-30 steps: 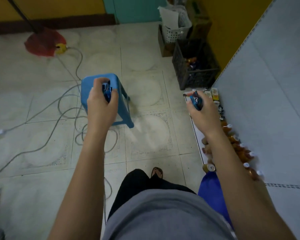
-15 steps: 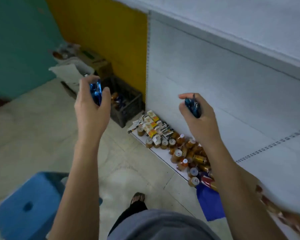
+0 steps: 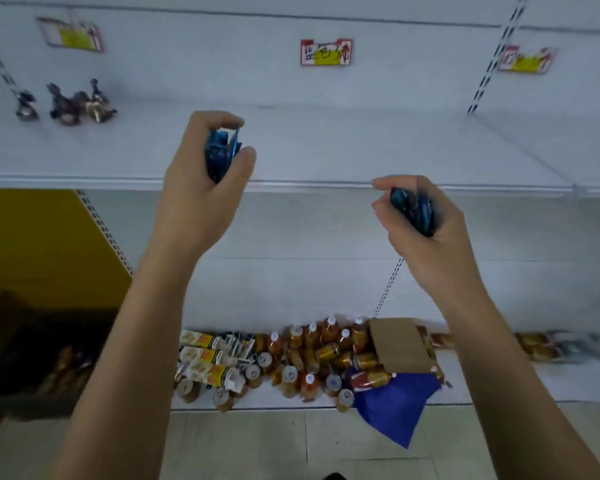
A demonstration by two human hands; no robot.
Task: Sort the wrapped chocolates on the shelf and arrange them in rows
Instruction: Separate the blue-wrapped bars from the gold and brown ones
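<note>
**View Turned to Face Shelf; Both Grips Loaded**

Since the earlier frame, the view had swung round to face the shelf (image 3: 326,147) squarely. The left grip (image 3: 201,174) was closed round a roughly upright bunch of blue wrapped chocolates (image 3: 220,154), over the near part of the shelf board. The right grip (image 3: 423,220) clasped a second blue bunch (image 3: 414,209), tilted, lower, at the front lip. The bare board lay beyond both, and the left was nearer. Fingers hid the count in each bunch. The dark foil pieces (image 3: 66,102) at far left were blurred.

The person has turned from the floor to face the shelf (image 3: 326,147). Both hands, left hand (image 3: 205,174) and right hand (image 3: 420,220), now rise before it.
</note>
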